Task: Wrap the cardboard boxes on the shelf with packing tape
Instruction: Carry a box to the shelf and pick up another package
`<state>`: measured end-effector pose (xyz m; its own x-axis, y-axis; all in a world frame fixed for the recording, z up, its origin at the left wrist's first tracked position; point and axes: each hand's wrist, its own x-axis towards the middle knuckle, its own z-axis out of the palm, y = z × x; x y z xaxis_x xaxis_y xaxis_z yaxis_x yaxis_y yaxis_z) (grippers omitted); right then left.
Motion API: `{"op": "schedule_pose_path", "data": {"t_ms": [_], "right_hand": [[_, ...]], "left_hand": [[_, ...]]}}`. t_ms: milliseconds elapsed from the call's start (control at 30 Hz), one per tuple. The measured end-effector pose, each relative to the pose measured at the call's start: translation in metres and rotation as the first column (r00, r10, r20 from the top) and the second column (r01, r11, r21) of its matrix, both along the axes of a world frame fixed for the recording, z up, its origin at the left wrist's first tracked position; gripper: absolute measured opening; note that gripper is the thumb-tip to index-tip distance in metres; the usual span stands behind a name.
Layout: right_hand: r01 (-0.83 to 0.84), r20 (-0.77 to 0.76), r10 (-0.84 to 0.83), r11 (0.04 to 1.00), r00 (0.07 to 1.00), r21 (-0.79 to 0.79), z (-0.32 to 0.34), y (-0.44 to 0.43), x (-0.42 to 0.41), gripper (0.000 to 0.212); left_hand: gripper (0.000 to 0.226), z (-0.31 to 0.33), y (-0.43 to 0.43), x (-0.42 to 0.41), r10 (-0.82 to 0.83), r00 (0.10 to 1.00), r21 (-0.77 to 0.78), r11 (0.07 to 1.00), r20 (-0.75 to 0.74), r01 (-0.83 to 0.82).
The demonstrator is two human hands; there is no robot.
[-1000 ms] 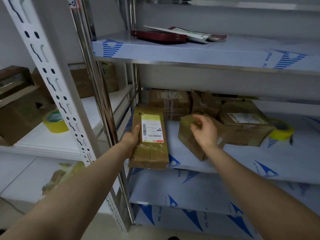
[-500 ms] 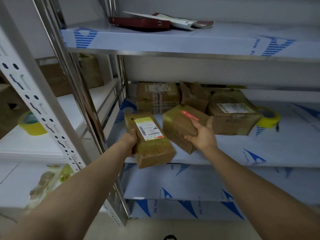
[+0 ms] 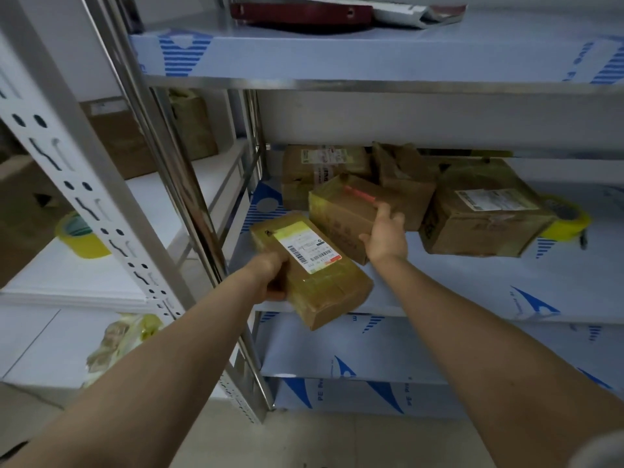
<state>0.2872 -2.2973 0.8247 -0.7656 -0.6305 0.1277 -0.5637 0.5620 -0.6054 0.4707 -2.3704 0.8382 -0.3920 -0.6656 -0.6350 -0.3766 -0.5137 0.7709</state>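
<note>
Brown cardboard, flat oblong box (image 3: 314, 275), glossy with yellowish tape, white and yellow-green barcoded label face up; long axis runs diagonally from back-left to front-right, the near end jutting out past the front edge of the middle shelf (image 3: 472, 288) close to its left corner. Left hand (image 3: 270, 275) grasps it by the left long side, fingers curled around that edge. Second cardboard box (image 3: 337, 214), thicker, tape-banded at its left end, a red strip on top; set cornerwise to the shelf's front edge with one lower corner pointing forward, just behind and to the right of the flat box; whether it rests on the shelf or is lifted cannot be told. Right hand (image 3: 385, 236) grips its right near end, thumb up on the top face beside the red strip, fingers under the side. Behind, along the back edge of the shelf: a labelled box (image 3: 320, 163) at the left and a crumpled box (image 3: 405, 177) beside it. Further right, a larger taped box (image 3: 483, 217) with a white label on top, and touching its right side a yellow tape roll (image 3: 567, 221). Neighbouring white shelf (image 3: 162, 211) to the left carries another yellow tape roll (image 3: 81, 236) near its front edge. Upper shelf (image 3: 337, 59) holds a dark red flat item (image 3: 300, 15) at its back
</note>
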Motion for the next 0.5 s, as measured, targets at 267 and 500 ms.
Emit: {"op": "schedule_pose_path", "data": {"t_ms": [267,500], "right_hand": [[0.014,0.081,-0.015,1.0,0.997,0.003,0.007,0.031,0.002,0.085],[0.131,0.032,-0.132,0.991,0.991,0.024,0.018,0.092,-0.018,0.073]], "left_hand": [[0.057,0.004,-0.012,-0.027,-0.009,0.915,-0.354,0.921,0.404,0.165],[0.068,0.044,0.042,-0.099,-0.183,0.86,-0.637,0.602,0.477,0.482]]}}
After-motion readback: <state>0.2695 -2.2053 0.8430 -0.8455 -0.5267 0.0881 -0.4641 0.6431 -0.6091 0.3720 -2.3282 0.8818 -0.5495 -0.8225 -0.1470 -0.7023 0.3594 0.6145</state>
